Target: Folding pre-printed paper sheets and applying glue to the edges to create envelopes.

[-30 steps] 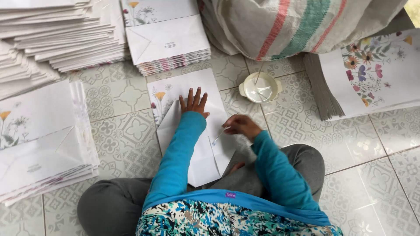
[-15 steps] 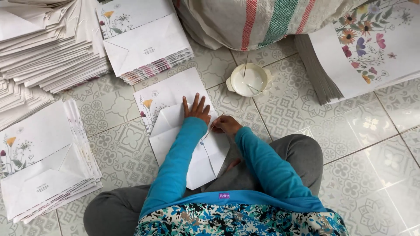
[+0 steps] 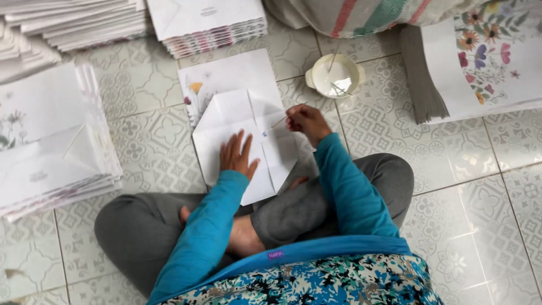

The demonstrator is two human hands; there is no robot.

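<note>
Since half a second ago the right hand (image 3: 305, 121) has lifted off the folded envelope sheet (image 3: 245, 141) — its grip is now pinched on a thin stick (image 3: 276, 124), tip over the centre seam. Left hand (image 3: 237, 158) lies flat, fingers spread, pressing the sheet to the floor, lower down than before. Judged: gluing the flaps. Nearby: white bowl (image 3: 336, 76), envelope stacks (image 3: 206, 25), floral printed sheets (image 3: 485, 62) — nothing obstructs.

Soft even daylight, faint shadows, mild tile sheen – edges perhaps slightly blurred
</note>
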